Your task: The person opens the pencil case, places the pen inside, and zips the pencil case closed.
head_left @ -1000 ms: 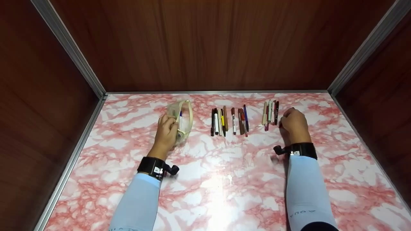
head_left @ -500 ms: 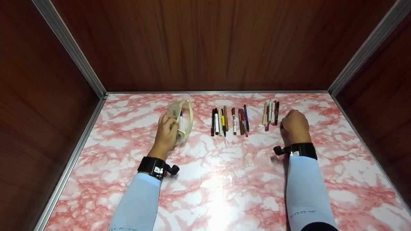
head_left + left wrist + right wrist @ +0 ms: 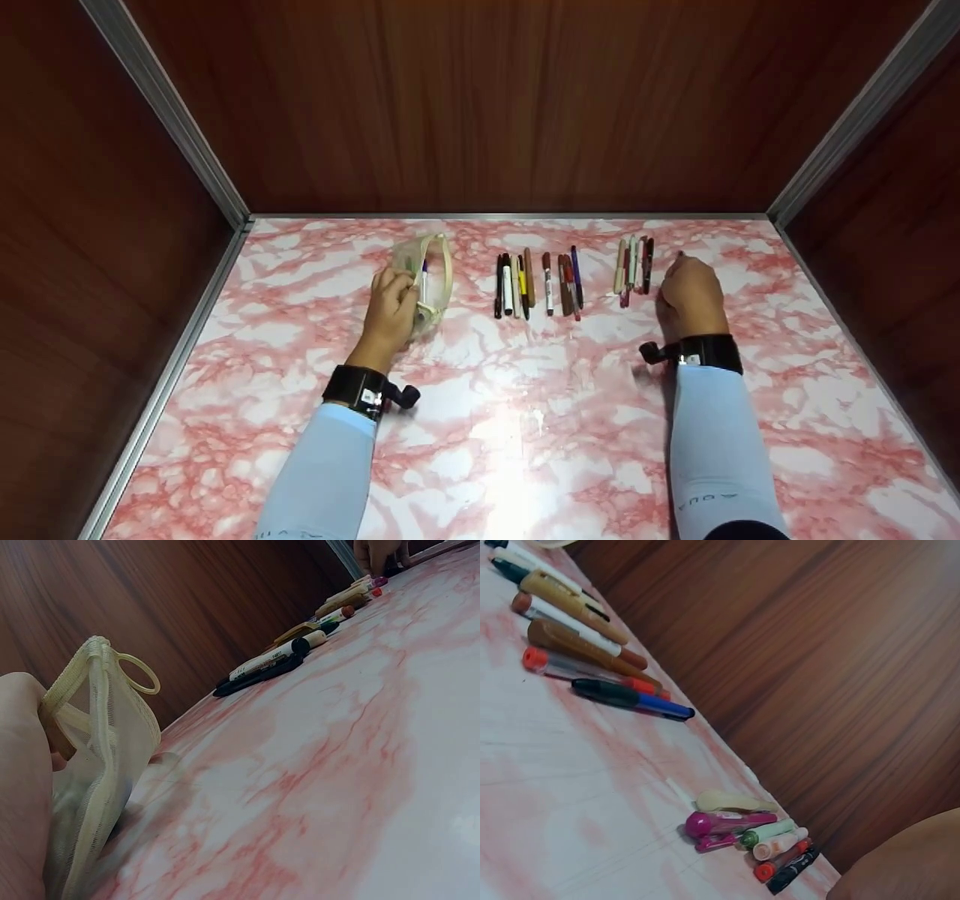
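My left hand (image 3: pixel 391 306) grips the near side of a pale yellow mesh pouch (image 3: pixel 448 274), curled fingers on its rim. The pouch stands with its zip opening to the right, and a white pen with a blue tip (image 3: pixel 424 279) shows inside. In the left wrist view the pouch's zip edge (image 3: pixel 101 757) is close to the hand. At the right, my right hand (image 3: pixel 691 292) is curled low over the table, the dark tip of a pen (image 3: pixel 680 255) poking out beyond it. Most of that pen and the fingertips are hidden.
Pens and markers lie side by side in three groups: a left group with a white marker (image 3: pixel 508 289), a middle group with a brown-capped marker (image 3: pixel 548 285), and a right group with a pale green pen (image 3: pixel 632 262). Wooden panels (image 3: pixel 495 112) wall in the marbled table (image 3: pixel 480 420).
My right hand has shifted very slightly right, and the dark tip beyond it shows again after being mostly covered. The left hand and pouch stay in place.
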Tool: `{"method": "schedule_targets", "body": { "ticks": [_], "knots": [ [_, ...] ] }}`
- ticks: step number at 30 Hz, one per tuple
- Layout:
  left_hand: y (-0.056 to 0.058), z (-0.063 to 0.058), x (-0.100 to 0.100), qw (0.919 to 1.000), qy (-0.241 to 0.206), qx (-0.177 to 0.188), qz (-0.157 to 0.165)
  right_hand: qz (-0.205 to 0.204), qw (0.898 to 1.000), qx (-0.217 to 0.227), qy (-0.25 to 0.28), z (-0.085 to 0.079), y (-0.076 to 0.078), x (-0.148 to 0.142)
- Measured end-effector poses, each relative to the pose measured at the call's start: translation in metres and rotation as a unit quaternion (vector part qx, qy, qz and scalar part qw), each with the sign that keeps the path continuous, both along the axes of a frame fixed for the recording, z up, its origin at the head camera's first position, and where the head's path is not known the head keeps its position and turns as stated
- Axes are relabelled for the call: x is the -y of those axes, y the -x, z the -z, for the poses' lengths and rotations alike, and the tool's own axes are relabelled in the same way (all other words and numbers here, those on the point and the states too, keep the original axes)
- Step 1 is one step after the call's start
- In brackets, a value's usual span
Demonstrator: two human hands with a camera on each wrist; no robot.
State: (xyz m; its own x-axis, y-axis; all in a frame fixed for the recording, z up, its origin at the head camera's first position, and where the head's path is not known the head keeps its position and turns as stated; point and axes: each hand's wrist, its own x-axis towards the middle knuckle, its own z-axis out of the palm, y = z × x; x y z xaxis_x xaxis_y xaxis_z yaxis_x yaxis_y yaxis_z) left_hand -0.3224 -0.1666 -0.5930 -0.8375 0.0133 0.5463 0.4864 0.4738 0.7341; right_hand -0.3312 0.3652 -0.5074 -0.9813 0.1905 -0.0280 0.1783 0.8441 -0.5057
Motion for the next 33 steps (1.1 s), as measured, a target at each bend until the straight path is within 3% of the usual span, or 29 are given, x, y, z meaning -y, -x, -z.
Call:
{"method": "schedule_targets", "body": {
  "ticks": [7,15,21,25,27,31,33],
  "knots": [
    [0.004,0.003,0.001,0.9999,0.012,0.007,-0.008,0.024,0.997,0.001,0.079,-0.008,0.003,0.002],
    [-0.008,-0.011,-0.005,0.9999,-0.011,-0.009,0.001,0.017,0.983,-0.087,0.16,-0.03,0.008,0.025],
    [-0.006,-0.01,-0.002,0.9999,0.004,0.015,-0.001,-0.019,0.959,-0.131,0.25,-0.046,0.009,0.062],
    [-0.007,-0.009,-0.003,0.9999,0.001,0.01,-0.005,-0.054,0.945,-0.157,0.283,-0.051,0.009,0.091],
    [-0.002,-0.003,-0.002,1.0,0.002,0.001,-0.009,-0.07,0.936,-0.165,0.304,-0.052,0.009,0.105],
    [0.002,0.004,0.0,0.9999,0.01,-0.008,-0.01,-0.091,0.933,-0.171,0.303,-0.05,0.011,0.135],
    [0.004,0.005,0.001,0.9998,0.013,-0.014,-0.011,-0.098,0.938,-0.164,0.289,-0.05,0.013,0.151]
  ]
}}
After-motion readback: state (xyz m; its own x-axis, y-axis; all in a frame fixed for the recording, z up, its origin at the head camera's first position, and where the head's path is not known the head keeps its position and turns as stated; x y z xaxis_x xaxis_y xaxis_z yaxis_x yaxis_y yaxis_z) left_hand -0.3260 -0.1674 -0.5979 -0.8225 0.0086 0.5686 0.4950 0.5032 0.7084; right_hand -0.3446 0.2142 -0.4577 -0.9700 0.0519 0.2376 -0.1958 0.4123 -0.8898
